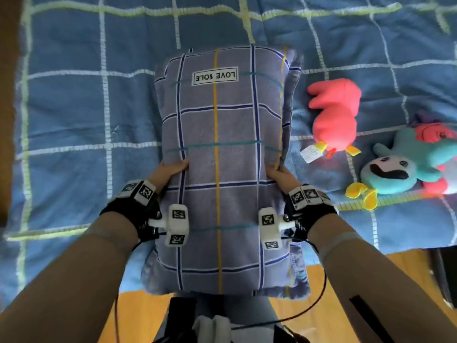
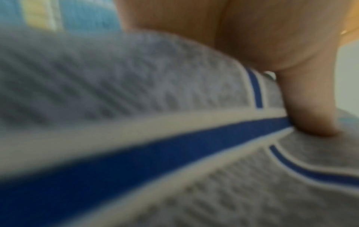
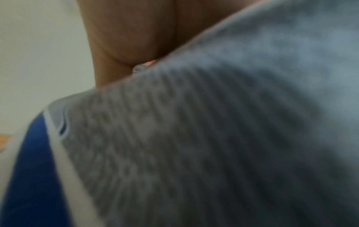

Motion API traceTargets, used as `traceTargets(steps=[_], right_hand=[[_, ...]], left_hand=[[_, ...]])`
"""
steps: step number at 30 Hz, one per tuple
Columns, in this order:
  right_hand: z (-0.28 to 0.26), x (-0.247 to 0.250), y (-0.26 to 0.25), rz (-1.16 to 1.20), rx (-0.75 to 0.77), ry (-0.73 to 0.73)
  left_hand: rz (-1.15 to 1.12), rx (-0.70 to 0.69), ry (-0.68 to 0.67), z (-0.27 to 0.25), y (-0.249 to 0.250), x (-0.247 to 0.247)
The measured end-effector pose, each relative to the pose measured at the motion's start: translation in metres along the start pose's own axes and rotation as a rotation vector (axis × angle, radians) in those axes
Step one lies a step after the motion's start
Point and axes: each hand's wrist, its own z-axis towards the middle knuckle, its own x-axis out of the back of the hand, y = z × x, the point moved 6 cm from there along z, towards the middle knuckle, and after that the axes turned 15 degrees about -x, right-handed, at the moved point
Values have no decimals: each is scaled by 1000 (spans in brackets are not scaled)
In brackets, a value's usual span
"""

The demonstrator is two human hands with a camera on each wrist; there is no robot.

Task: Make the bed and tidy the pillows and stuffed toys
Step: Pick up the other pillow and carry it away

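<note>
A grey checked pillow (image 1: pixel 222 157) with blue, yellow and teal lines and a "LOVE SOLE" label is held lengthwise above the blue quilt (image 1: pixel 79 115). My left hand (image 1: pixel 170 170) grips its left edge, the thumb on top. My right hand (image 1: pixel 277 173) grips the right edge; its fingers are hidden under the pillow. Both wrist views are filled by blurred pillow fabric (image 2: pixel 136 92) (image 3: pixel 213 138), with the left thumb (image 2: pixel 310 110) pressing into it. A pink plush toy (image 1: pixel 333 115) and a teal plush toy (image 1: pixel 405 167) lie on the quilt to the right.
The quilt's near edge hangs over a wooden floor (image 1: pixel 296 300) in front of me. A brown wooden surface (image 1: pixel 7 107) runs along the far left. A dark object (image 1: pixel 445 273) stands at the lower right by the bed.
</note>
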Motion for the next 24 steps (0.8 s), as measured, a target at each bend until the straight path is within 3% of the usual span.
traceTargets(steps=[5, 12, 15, 18, 24], right_hand=[[-50, -18, -31, -88, 25, -37], [-140, -110, -82, -316, 180, -160], [-178, -169, -98, -415, 258, -165], [-214, -239, -104, -514, 353, -169], [-276, -408, -63, -585, 425, -254]], left_hand=[[-8, -38, -33, -45, 41, 30], [-109, -172, 160, -142, 88, 122], [-167, -192, 236, -190, 96, 176], [-224, -275, 413, -236, 94, 246], [-362, -334, 551, -332, 40, 394]])
